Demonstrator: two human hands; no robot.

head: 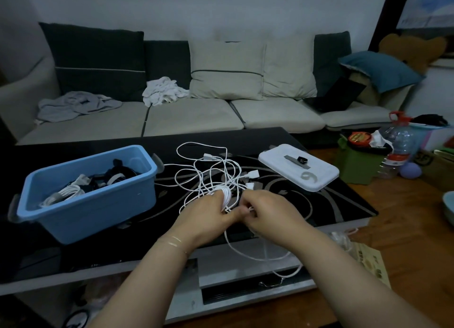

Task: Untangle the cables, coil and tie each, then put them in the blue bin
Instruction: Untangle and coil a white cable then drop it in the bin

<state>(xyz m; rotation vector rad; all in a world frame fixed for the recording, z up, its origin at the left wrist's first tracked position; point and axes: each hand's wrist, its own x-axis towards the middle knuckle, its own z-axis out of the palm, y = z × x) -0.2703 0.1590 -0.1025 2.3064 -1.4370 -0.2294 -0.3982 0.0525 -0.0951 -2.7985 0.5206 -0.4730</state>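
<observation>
A coil of white cable is gripped by the left hand just right of the blue bin; a strand is pinched by the right hand above the tabletop.

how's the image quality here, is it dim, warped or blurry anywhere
Head view: dim, bluish room light with no hard shadows; wide-angle warp bends the glossy black glass table edge and the frame's margins; the tangled white cable and blue plastic bin read clearly, while the left hand and right hand look slightly soft; the dark far corners lose detail.
</observation>
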